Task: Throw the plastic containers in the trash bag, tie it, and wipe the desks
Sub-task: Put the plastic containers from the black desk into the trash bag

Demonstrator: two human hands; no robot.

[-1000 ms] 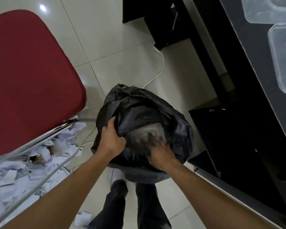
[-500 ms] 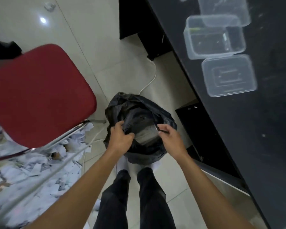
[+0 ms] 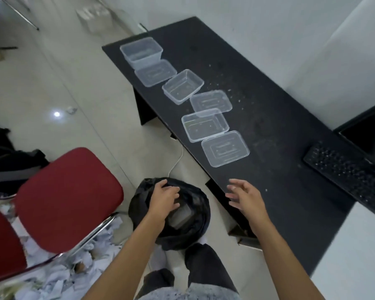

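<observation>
The trash bag [image 3: 200, 204] sits on the floor at the lower middle of the frame. Its mouth is open, it's close to the front edge of the black surface [image 3: 279, 126], and it's just ahead of the person's legs. The left hand [image 3: 164, 199] is on the bag's left rim, with the fingers [image 3: 173, 190] curled over the plastic and gripping it. Down in the mouth there's one clear container [image 3: 182, 215], kinda grey in the shadow.

The right hand [image 3: 246, 197] is off the bag, over the surface's front edge. Its fingers are spread apart, a bit bent, and holding nothing. Can't tell if it actually touches the surface.

The rest of the clear stuff runs in a diagonal row from the upper middle of the frame down toward that hand. The order is far tub [image 3: 141, 49], far lid [image 3: 155, 72], middle tub [image 3: 183, 86], middle lid [image 3: 211, 101], near tub [image 3: 205, 125], near lid [image 3: 225, 148]. The far tub overlaps the far lid's edge, and the near tub sits partly over the middle lid. The near lid is the piece closest to the right hand, with bare surface between them.

Pale crumbs [image 3: 221, 83] are scattered to the right of the row. A black keyboard [image 3: 344, 169] lies at the right edge of the frame, with a dark monitor [image 3: 368, 135] just above it. A red chair [image 3: 69, 198] fills the lower left, with shredded paper [image 3: 52, 282] heaped on the floor under it. A white cable [image 3: 178, 161] snakes across the floor just above the bag in the frame.
</observation>
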